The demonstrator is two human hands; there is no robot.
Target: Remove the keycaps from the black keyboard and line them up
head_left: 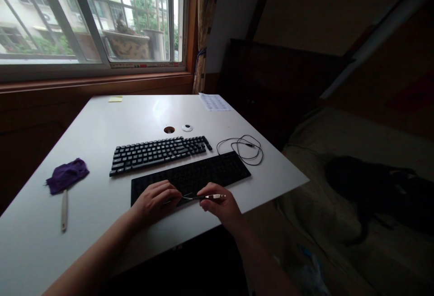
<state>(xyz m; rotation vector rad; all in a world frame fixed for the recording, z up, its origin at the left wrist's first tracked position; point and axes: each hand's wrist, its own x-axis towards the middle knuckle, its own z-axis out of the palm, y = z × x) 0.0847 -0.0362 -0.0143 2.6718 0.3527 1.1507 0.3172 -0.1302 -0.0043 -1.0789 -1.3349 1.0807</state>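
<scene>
A black keyboard base point(203, 173), which looks stripped of its caps, lies near the table's front edge. My right hand point(222, 203) is closed around a slim black-and-white tool point(214, 196) with thin wire prongs at its left end, like a keycap puller. Those prongs point toward my left hand point(156, 200), over the base's lower edge. The left fingers are bent and pressed together at the base; what they grip, if anything, is hidden. Just behind the base, black keycaps point(152, 153) are laid out in keyboard order on the table.
A thin black cable point(261, 151) coils at the base's right end. On the white table point(101, 246) lie a purple cloth point(69, 174), a whitish stick point(64, 212), a printed sheet point(215, 102) and yellow notes point(115, 99). A cable hole point(169, 130) has its round cover point(187, 128) beside it.
</scene>
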